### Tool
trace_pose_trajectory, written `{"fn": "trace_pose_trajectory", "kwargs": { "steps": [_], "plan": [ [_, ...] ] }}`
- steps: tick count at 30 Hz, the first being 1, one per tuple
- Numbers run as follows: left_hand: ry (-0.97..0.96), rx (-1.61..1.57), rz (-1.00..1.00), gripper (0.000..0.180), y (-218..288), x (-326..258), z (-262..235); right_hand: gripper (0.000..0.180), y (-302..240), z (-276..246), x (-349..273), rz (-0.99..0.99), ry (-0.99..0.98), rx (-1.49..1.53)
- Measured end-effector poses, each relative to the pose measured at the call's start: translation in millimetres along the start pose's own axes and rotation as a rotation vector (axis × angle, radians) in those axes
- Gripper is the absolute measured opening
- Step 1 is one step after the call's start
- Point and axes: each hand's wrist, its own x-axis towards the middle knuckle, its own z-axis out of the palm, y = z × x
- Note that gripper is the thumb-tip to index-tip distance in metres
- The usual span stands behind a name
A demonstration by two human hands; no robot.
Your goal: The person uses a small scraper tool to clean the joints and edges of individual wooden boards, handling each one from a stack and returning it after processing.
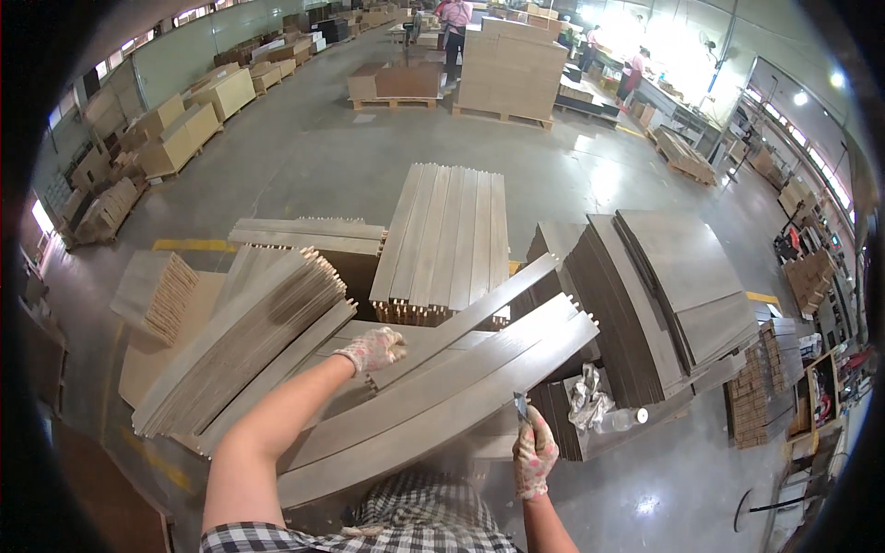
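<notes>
At the lower edge a checked shirt (415, 525) is seen, with both forearms reaching up from it. The right hand (534, 452), in a speckled work glove, is closed around a small blade-like tool (521, 405), held upright just beside the near edge of the long boards. What kind of tool it is cannot be told. The left hand (371, 349), gloved the same way, is laid with bent fingers on the end of a long grey-brown board (479, 309), which lies slantwise across the top of the near boards (442, 387); whether it is truly gripped or only pressed down cannot be told.

Just right of the right hand, a crumpled rag (584, 398) and a clear plastic bottle (619, 419) lie on a low stack. To the left, a tilted bundle of narrow strips (249, 346) is leaned beside the boards, and a smaller bundle (164, 293) lies further left.

As a judgement, the work is somewhere in the middle: a few boards are laid out under the hands, while large stacks are waiting around them. Behind the hands a neat stack of slats with pegs at the ends (447, 244) is set, and to the right a fanned pile of dark panels (673, 286) is spread.

Farther off, the grey concrete floor (304, 157) is marked by a yellow line (194, 245). Pallets of pale boards (512, 69) are stacked at the far end, where other people (454, 28) are at work.
</notes>
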Motion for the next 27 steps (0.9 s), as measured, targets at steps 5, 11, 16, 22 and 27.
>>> {"fn": "trace_pose_trajectory", "kwargs": {
  "steps": [5,11,16,22,27],
  "plan": [
    [-0.258,0.291,-0.157,0.069,-45,56,81,0.031,45,-26,7,0.166,0.066,0.015],
    [-0.153,0.347,-0.241,0.074,-33,83,97,0.03,64,-63,12,0.367,0.177,-0.03],
    [-0.234,0.276,-0.274,0.076,-31,88,93,0.033,80,-63,17,0.403,0.172,-0.01],
    [-0.235,0.291,-0.191,0.052,-53,72,100,0.036,59,-43,22,0.407,0.086,0.034],
    [-0.166,-0.209,-0.35,0.049,-84,38,51,0.036,54,-45,16,0.399,0.121,0.062]
  ]
}}
